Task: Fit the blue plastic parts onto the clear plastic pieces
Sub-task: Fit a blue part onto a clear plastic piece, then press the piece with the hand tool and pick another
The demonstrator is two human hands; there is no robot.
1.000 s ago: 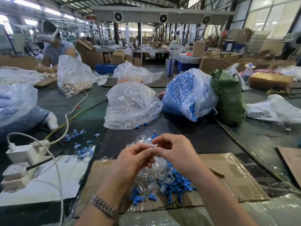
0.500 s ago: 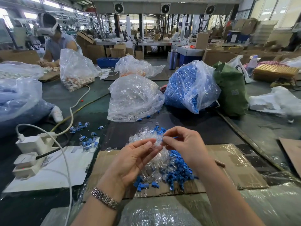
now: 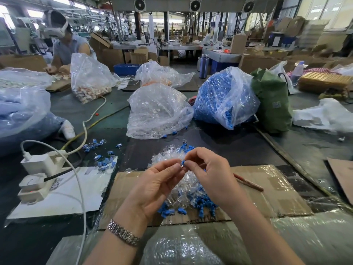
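Head view: cluttered factory worktable, taped cardboard mat.

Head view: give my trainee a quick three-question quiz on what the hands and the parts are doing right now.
1. True or false: both the left hand and the right hand pinch the small blue part between them.
2. Which bag sits farther right on the table: A) the bag of clear pieces, B) the bag of blue parts?
3. Fill in: the mixed pile under the hands lies on a sheet of ____.

Key: 1 true; 2 B; 3 cardboard.
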